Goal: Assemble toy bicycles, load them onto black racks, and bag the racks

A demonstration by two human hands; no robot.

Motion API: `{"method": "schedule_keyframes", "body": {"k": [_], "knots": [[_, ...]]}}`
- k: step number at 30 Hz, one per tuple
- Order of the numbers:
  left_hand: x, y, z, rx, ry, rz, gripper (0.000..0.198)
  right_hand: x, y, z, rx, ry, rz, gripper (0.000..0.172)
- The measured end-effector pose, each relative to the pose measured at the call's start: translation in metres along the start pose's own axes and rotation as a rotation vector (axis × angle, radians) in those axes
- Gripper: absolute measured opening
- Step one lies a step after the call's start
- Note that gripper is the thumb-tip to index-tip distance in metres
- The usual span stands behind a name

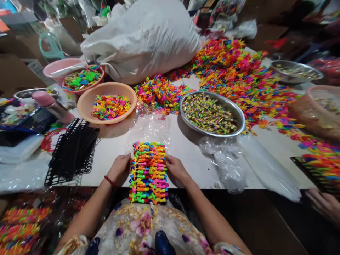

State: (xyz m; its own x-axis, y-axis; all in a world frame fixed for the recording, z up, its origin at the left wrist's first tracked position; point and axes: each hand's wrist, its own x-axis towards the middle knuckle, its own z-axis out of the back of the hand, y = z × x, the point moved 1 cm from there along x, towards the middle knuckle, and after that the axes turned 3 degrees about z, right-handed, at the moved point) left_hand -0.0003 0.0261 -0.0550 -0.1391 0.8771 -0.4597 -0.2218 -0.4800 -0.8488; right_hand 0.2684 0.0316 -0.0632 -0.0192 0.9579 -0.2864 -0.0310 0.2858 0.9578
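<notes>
A rack filled with rows of small bright plastic pieces (pixel 148 173) lies at the front edge of the white table, its near end over my lap. My left hand (pixel 121 167) grips its left side, fingers closed and partly hidden at the edge. On the opposite side my right hand (pixel 175 168) holds the rack's right edge, thumb at the top. Just beyond the rack lies a clear plastic bag (pixel 151 127), flat on the table.
Black grid racks (pixel 73 152) are stacked at left. Behind stand an orange basin (pixel 85 102) and a metal bowl (pixel 240 124) of small pieces. Loose pieces (pixel 233 74) heap at back right beside a white sack (pixel 148 39). Another person's hand (pixel 324 203) is at far right.
</notes>
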Motion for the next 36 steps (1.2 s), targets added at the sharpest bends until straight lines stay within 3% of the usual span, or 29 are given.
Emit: {"method": "schedule_keyframes", "body": {"k": [2,4,6,7,9,11,12,16,19,22,26,30,36], "knots": [[-0.003,-0.002,0.008,0.29,-0.089,-0.037,0.037,-0.003,0.002,0.005,-0.293,0.001,0.092,0.018],[-0.002,-0.011,0.013,0.552,-0.269,-0.242,0.024,-0.004,0.007,0.007,-0.508,-0.039,0.222,0.024],[0.002,-0.023,0.015,0.673,-0.413,-0.501,0.027,-0.001,0.013,0.005,-0.613,-0.077,0.371,0.039],[0.006,-0.028,0.015,0.712,-0.419,-0.608,0.028,0.002,0.017,0.003,-0.652,-0.087,0.439,0.044],[0.019,-0.037,0.014,0.766,-0.349,-0.724,0.016,0.011,0.021,0.0,-0.744,-0.081,0.528,0.036],[0.034,-0.043,0.015,0.728,-0.234,-0.691,0.013,0.024,0.023,-0.002,-0.837,-0.058,0.53,0.021],[0.043,-0.045,0.015,0.662,-0.184,-0.619,0.017,0.031,0.023,-0.003,-0.866,-0.042,0.505,0.022],[0.07,-0.048,0.015,0.293,-0.06,-0.18,0.027,0.057,0.024,-0.004,-0.79,-0.041,0.281,0.032],[0.074,-0.054,0.01,0.148,-0.055,-0.127,0.03,0.065,0.029,-0.006,-0.612,-0.113,0.189,0.028],[0.063,-0.065,0.006,0.18,-0.185,-0.316,0.028,0.062,0.036,-0.011,-0.534,-0.184,0.277,0.031],[0.036,-0.074,0.005,0.414,-0.344,-0.677,0.025,0.047,0.043,-0.015,-0.658,-0.286,0.6,0.035],[0.008,-0.064,0.011,0.68,-0.315,-0.863,0.023,0.022,0.044,-0.01,-0.852,-0.243,0.786,0.033],[-0.019,-0.048,0.015,0.905,-0.257,-0.928,0.024,-0.006,0.04,-0.004,-0.979,-0.19,0.83,0.029]]}}
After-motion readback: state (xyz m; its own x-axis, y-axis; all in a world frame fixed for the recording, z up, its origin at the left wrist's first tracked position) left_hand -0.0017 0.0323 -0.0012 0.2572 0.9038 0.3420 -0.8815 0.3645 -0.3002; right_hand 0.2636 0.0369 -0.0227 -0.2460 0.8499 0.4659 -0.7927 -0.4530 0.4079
